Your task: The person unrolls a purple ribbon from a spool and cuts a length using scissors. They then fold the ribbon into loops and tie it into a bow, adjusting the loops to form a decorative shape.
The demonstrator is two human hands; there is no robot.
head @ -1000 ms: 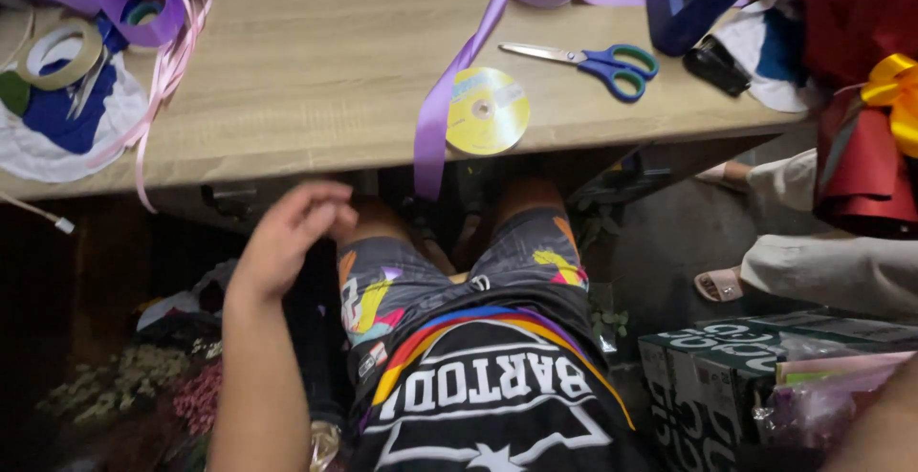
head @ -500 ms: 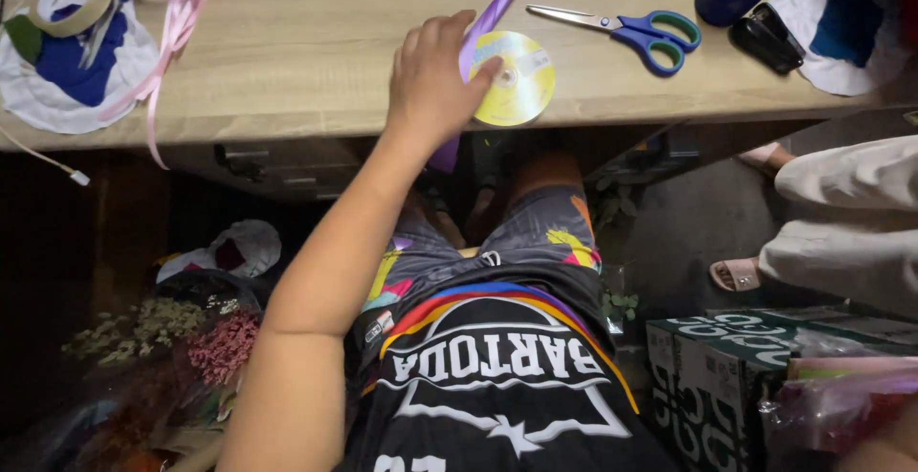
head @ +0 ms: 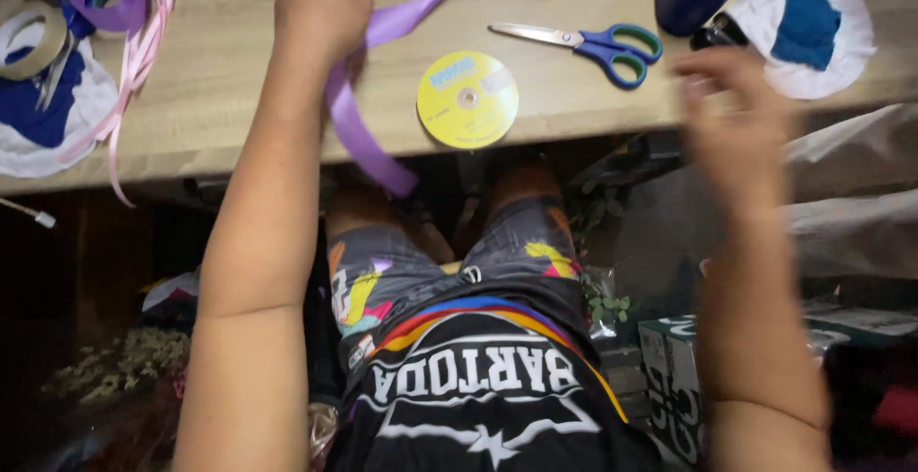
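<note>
The light wooden table (head: 191, 89) fills the top of the view, and the person sits close to its front edge. The left hand (head: 320, 8) lies on the table with its fingers curled down onto the wide lilac satin ribbon (head: 349, 113), pressing it against the wood; whether the fingers pinch it I cannot tell. The left forearm reaches straight forward from the body. The right hand (head: 732, 113) is raised in the air over the table edge, blurred, with the fingers loosely spread and nothing in them. Its forearm stands almost upright at the right side.

The lilac ribbon runs in a slant from the top middle of the table, under the left hand, and hangs over the front edge. Just beside it, to the right, lies a flat yellow disc spool (head: 468, 99). Further right are scissors with blue and green handles (head: 588, 43), closed, near the right hand but apart from it.
</note>
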